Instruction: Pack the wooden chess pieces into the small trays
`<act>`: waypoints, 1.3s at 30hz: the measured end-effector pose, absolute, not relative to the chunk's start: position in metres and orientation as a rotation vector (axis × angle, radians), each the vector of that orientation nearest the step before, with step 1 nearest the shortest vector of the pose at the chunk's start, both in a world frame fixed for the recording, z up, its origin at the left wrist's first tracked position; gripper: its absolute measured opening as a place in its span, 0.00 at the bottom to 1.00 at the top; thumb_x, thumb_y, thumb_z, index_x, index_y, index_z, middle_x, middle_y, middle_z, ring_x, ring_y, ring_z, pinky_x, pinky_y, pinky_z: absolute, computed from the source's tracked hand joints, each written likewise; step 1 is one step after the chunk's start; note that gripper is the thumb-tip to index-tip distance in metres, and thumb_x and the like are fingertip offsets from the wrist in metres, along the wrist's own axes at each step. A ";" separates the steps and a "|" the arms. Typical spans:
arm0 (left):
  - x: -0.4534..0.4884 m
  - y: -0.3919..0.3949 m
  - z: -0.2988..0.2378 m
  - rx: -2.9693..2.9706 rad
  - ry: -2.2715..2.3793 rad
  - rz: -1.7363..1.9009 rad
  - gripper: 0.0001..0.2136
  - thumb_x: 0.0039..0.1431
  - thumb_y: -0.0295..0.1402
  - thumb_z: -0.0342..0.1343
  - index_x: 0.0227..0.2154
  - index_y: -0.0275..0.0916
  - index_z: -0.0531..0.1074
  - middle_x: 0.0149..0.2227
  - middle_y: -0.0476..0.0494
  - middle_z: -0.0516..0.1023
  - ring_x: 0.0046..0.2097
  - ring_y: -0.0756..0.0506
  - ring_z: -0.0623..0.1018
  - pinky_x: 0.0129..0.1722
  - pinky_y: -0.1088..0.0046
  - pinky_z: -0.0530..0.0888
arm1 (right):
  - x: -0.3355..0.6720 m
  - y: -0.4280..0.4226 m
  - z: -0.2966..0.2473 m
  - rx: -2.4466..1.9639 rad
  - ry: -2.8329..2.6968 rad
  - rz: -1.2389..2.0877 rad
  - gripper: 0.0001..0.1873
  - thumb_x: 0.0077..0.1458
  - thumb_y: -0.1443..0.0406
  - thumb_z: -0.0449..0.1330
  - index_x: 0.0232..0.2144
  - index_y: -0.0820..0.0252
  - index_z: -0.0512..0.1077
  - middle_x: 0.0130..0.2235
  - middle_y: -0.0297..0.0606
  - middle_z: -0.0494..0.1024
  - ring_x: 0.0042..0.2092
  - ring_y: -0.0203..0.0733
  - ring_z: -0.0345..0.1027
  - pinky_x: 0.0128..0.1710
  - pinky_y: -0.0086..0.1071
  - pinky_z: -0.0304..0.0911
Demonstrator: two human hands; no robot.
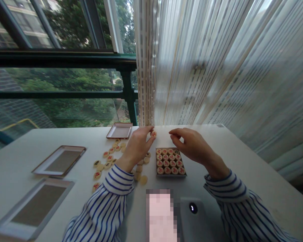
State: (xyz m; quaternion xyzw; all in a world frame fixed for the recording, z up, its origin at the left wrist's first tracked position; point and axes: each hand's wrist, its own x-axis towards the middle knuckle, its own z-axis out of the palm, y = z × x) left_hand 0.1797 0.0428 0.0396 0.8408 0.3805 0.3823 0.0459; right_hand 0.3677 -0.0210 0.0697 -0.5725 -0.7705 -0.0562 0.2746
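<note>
My left hand (138,143) is over the middle of the white table, its thumb and fingers closed on the edge of a xiangqi piece (154,134) with a red character. To its right, my right hand (192,143) hovers at the far right corner of a small square box (171,175). Its fingers are loosely curled, thumb and index tips slightly apart, with nothing seen between them. Rows of round xiangqi pieces (166,163) fill the box, most with red characters up. Loose xiangqi pieces (109,158) are scattered around and partly beneath my left hand and forearm.
A shallow tray (119,137) lies at the table's far edge. Two more shallow trays or lids, one brown-rimmed (59,174) and one grey (37,232), are on the left. Near me are a blurred-out pink object (160,215) and a grey device (194,222). A curtain (192,84) hangs behind.
</note>
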 end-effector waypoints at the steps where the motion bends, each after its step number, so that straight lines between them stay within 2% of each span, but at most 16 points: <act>1: 0.182 0.040 0.041 2.572 1.140 1.168 0.15 0.53 0.31 0.53 0.45 0.37 0.66 0.42 0.42 0.74 0.46 0.45 0.72 0.48 0.66 0.67 | 0.370 -0.023 0.069 -1.539 -2.055 -0.123 0.12 0.55 0.65 0.51 0.38 0.60 0.72 0.33 0.38 0.76 0.34 0.37 0.68 0.34 0.30 0.60; 11: 0.201 0.020 0.038 2.605 0.916 1.169 0.16 0.53 0.31 0.54 0.46 0.37 0.65 0.41 0.41 0.75 0.43 0.45 0.73 0.45 0.65 0.69 | 0.386 -0.028 0.054 -1.418 -1.860 0.346 0.10 0.53 0.62 0.54 0.34 0.61 0.72 0.30 0.37 0.77 0.29 0.35 0.68 0.30 0.29 0.62; 23: 0.210 0.011 0.035 2.635 0.850 1.170 0.16 0.53 0.32 0.55 0.45 0.36 0.66 0.40 0.41 0.75 0.42 0.44 0.73 0.43 0.63 0.69 | 0.383 -0.021 0.044 -1.255 -1.658 0.891 0.11 0.50 0.60 0.58 0.34 0.61 0.70 0.34 0.40 0.77 0.37 0.40 0.71 0.37 0.33 0.66; 32: 0.210 0.010 0.035 2.549 0.851 1.094 0.15 0.53 0.34 0.55 0.44 0.35 0.68 0.40 0.39 0.76 0.43 0.44 0.73 0.43 0.65 0.69 | 0.385 -0.019 0.041 -1.289 -1.714 0.810 0.10 0.50 0.61 0.58 0.33 0.62 0.71 0.33 0.40 0.77 0.34 0.38 0.71 0.34 0.32 0.66; 39: 0.207 0.017 0.033 2.115 0.897 0.942 0.12 0.55 0.38 0.52 0.39 0.37 0.72 0.37 0.42 0.77 0.39 0.47 0.75 0.40 0.70 0.70 | 0.388 -0.019 0.044 -1.359 -1.866 0.608 0.09 0.51 0.64 0.56 0.32 0.61 0.73 0.31 0.37 0.77 0.31 0.35 0.67 0.31 0.29 0.63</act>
